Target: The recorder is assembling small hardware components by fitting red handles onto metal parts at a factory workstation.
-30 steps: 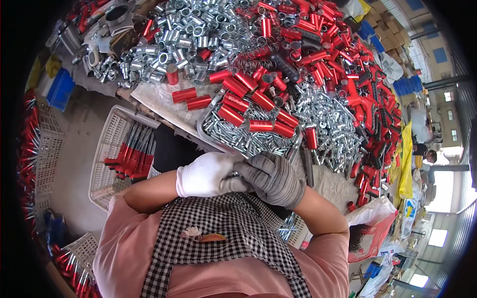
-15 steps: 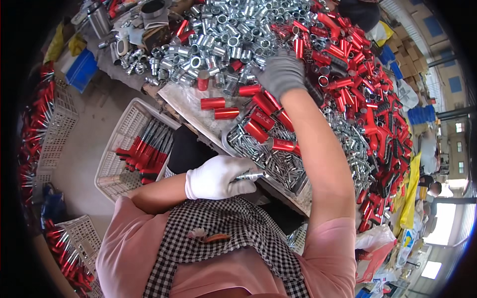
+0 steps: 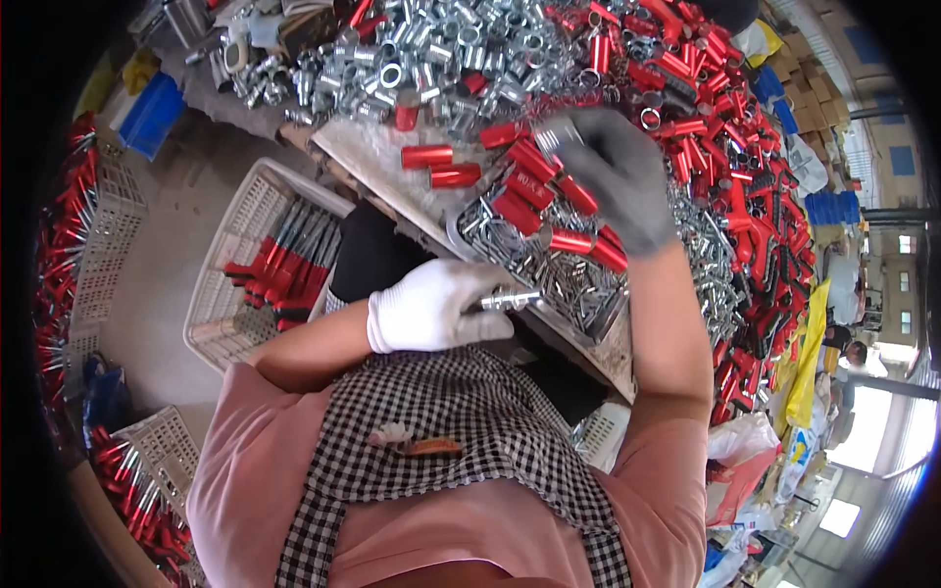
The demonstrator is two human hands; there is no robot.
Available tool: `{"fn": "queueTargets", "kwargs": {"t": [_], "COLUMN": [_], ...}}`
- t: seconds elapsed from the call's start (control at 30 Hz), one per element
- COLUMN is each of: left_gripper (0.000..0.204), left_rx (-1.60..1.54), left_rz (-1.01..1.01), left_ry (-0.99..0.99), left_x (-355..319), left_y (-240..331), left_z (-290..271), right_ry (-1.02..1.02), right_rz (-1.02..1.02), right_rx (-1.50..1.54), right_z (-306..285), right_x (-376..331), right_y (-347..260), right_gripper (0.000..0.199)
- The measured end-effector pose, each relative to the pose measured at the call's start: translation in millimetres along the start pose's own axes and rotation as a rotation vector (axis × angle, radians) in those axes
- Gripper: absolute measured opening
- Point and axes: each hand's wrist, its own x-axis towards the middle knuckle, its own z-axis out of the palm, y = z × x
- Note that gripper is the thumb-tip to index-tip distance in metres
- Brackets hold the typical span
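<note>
In its white glove, my left hand (image 3: pixel 426 306) is closed around a shiny metal rod-like piece (image 3: pixel 517 298), whose end sticks out to the right over my apron. My right hand (image 3: pixel 622 181), gloved in grey, pinches a short silver metal sleeve (image 3: pixel 558 139) at its fingertips, above the bench. Below that hand lie loose red tubes (image 3: pixel 529 186) on top of a tray of small metal pins (image 3: pixel 578 284). Two more red tubes (image 3: pixel 427 156) rest on the bench to the left.
A large heap of silver sleeves (image 3: pixel 461 49) covers the far bench, with red parts and red handles (image 3: pixel 745 235) piled along the right. Left of the bench stands a white basket (image 3: pixel 211 314) of red-handled tools. More baskets (image 3: pixel 157 451) line the floor at far left.
My right hand has drawn back from the heap toward me and slightly right, now with a silver sleeve showing in its fingers. My left hand has risen a little with the metal piece.
</note>
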Motion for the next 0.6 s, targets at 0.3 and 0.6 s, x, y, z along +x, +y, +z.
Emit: {"fn": "queueTargets", "kwargs": {"t": [0.3,0.6], "left_gripper": [0.044,0.041], "left_rx": [-0.106,0.075], "left_rz": [-0.034,0.042], "left_ry": [-0.125,0.026], "left_x": [-4.2,-12.8], "left_y": [-5.0,-3.5], "left_z": [11.9,30.5], "right_ry": [-0.272,-0.175], "right_rz": [-0.617,0.009], "right_rx": [-0.433,-0.570], "right_z": [36.0,38.3], "right_x": [-118.9,-141.6], "right_y": [-20.6,-41.0], "right_gripper": [0.025,0.084]}}
